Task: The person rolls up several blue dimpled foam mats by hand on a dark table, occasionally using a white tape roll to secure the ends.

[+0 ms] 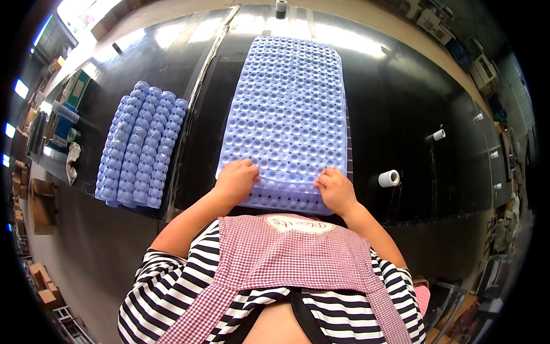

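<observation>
A stack of translucent lavender-blue bubbled bath mats lies lengthwise on the black table in front of me. The near edge of the top mat is lifted and curls slightly back over itself, and another mat's bubbled edge shows underneath. My left hand pinches the lifted edge near its left corner. Near the right corner my right hand grips the same edge, fingers curled in. To the left sit several rolled mats of the same colour, lying side by side.
On the right part of the black table lie a white roll and a smaller white roll. Another roll stands at the far edge. Boxes and a crumpled pale cloth are at the left end.
</observation>
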Demonstrator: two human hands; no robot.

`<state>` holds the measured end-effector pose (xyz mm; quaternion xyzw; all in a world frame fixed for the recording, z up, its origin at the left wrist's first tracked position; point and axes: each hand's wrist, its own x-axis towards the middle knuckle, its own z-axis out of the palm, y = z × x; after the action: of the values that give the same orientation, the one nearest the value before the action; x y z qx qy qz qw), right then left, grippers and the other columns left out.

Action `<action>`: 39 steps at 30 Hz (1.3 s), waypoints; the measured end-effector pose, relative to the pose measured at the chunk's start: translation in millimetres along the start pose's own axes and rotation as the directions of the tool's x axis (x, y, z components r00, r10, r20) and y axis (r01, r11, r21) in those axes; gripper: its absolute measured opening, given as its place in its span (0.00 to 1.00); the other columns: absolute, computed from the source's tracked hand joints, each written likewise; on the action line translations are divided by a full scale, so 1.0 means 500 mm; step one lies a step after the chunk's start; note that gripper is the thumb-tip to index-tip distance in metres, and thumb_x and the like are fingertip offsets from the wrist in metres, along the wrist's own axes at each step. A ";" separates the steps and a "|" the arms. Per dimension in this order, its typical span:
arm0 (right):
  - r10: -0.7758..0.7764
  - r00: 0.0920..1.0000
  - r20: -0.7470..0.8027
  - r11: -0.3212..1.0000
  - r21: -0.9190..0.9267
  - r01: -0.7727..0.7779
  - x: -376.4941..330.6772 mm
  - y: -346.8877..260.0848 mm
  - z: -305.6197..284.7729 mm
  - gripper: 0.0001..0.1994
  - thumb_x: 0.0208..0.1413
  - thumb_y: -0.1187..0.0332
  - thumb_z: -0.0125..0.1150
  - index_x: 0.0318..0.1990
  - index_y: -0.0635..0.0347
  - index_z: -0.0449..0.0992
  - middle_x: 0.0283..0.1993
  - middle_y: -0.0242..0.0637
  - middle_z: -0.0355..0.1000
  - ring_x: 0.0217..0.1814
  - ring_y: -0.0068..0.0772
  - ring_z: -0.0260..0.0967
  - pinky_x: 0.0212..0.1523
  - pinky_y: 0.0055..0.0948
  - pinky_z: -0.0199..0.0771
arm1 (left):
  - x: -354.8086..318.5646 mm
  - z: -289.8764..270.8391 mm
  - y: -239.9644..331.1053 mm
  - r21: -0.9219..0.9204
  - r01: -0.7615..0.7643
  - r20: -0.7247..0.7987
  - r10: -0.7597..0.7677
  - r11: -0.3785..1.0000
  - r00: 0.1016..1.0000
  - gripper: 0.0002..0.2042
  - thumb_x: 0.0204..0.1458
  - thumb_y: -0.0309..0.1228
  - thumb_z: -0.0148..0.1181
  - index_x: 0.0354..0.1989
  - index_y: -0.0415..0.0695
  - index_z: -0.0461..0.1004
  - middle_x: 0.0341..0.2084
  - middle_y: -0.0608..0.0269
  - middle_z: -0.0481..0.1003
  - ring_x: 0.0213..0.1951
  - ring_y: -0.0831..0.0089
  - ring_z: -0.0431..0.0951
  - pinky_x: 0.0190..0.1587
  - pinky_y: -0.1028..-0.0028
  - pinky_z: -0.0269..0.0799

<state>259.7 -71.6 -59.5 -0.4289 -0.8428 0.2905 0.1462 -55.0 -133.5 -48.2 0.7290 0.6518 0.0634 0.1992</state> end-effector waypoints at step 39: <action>-0.352 0.912 -0.208 0.879 -0.408 0.246 -0.008 -0.026 0.007 0.08 0.50 0.67 0.71 0.36 0.58 0.80 0.40 0.37 0.73 0.47 0.44 0.73 0.47 0.41 0.74 | -0.030 0.046 -0.041 0.197 -0.322 -0.467 0.378 0.926 0.799 0.08 0.51 0.32 0.68 0.37 0.47 0.79 0.43 0.57 0.75 0.49 0.56 0.77 0.50 0.58 0.71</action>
<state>252.2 -82.1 -54.4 -0.3481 -0.9101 0.0358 0.2217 -68.1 -151.5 -74.3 0.8052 0.5373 0.2492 -0.0301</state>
